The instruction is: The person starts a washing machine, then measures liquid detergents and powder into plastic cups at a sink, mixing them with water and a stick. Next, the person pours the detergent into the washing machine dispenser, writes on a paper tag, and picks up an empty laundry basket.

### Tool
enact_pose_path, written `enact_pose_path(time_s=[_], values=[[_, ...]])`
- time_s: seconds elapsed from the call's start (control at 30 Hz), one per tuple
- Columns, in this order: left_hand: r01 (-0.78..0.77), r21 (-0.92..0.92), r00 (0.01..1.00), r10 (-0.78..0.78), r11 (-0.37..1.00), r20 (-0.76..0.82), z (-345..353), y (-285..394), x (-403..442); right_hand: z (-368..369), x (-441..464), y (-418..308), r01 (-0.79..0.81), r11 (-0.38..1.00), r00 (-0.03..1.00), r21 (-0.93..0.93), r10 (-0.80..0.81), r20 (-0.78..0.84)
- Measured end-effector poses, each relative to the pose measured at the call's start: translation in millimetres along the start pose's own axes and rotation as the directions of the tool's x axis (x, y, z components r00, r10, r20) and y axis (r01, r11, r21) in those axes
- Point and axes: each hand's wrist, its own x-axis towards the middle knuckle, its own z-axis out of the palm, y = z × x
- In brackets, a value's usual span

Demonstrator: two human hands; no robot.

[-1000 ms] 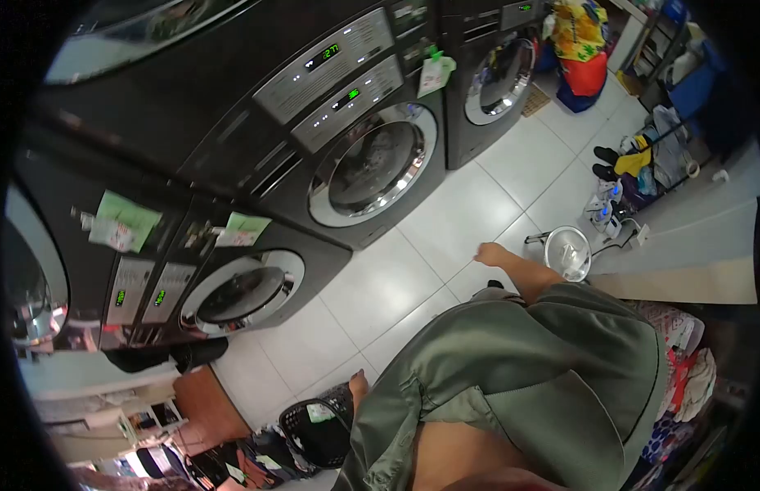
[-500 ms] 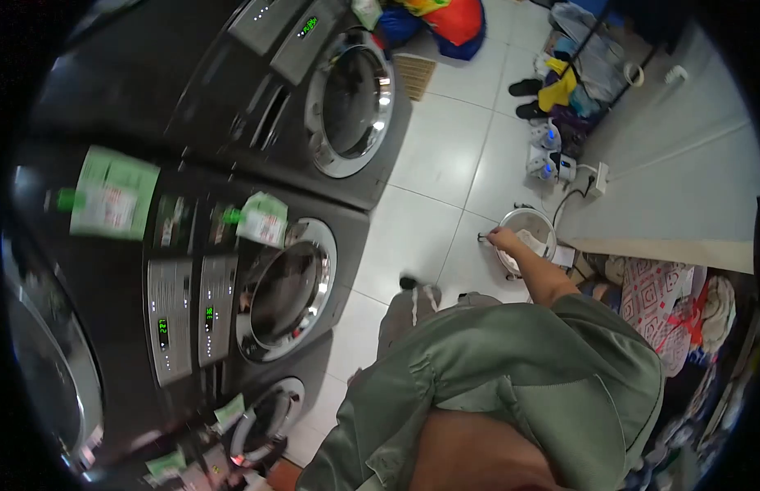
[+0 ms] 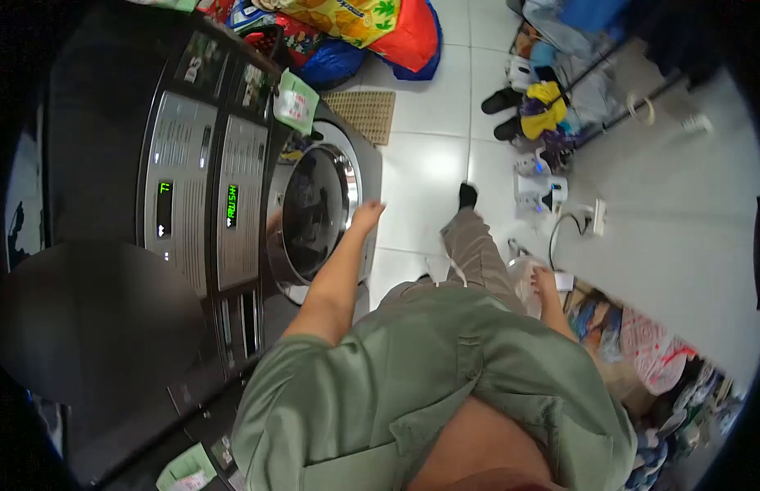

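My left hand [image 3: 368, 218] hangs beside the round glass door [image 3: 319, 209] of a dark front-loading machine, with its fingers loosely apart and nothing visible in them. On the other side of my body, my right hand [image 3: 544, 282] is over or beside a round, pale container [image 3: 523, 278], which my hand and trousers partly cover. Its fingers are apart and hold nothing that I can make out. Whether they touch the container is unclear. Two lit control panels [image 3: 179, 192] stand left of the door, and a green and white tag [image 3: 296, 102] hangs above it.
Colourful bags [image 3: 400, 37] and a woven mat [image 3: 359, 114] lie ahead on the tiled floor. Dark slippers [image 3: 503, 101], a yellow item [image 3: 544, 110] and a white socket strip [image 3: 599, 218] with a cable are at the right. Patterned cloths [image 3: 654, 348] sit at the lower right.
The view has turned and moved forward along the machines. My left arm has come fully into view beside the door. My right hand now appears lower, nearer my body, and a foot is stretched forward.
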Motion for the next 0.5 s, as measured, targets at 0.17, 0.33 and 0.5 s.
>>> enact_pose_path(time_s=[0.17,0.33,0.5], values=[[0.011,-0.381,0.978,-0.090,0.924,-0.189,-29,141,201,18,95,-98,0.126,0.991,0.981,0.038,-0.130,0.141],[0.127,-0.915,0.846,-0.524,0.382,-0.102,-89,199,306,36,165,-309,0.174,0.932,0.971,-0.318,-0.108,0.214],[-0.313,-0.942,0.780,-0.598,-0.121,-0.183,-213,163,432,58,257,-517,0.333,0.928,0.936,-0.169,-0.303,0.181]])
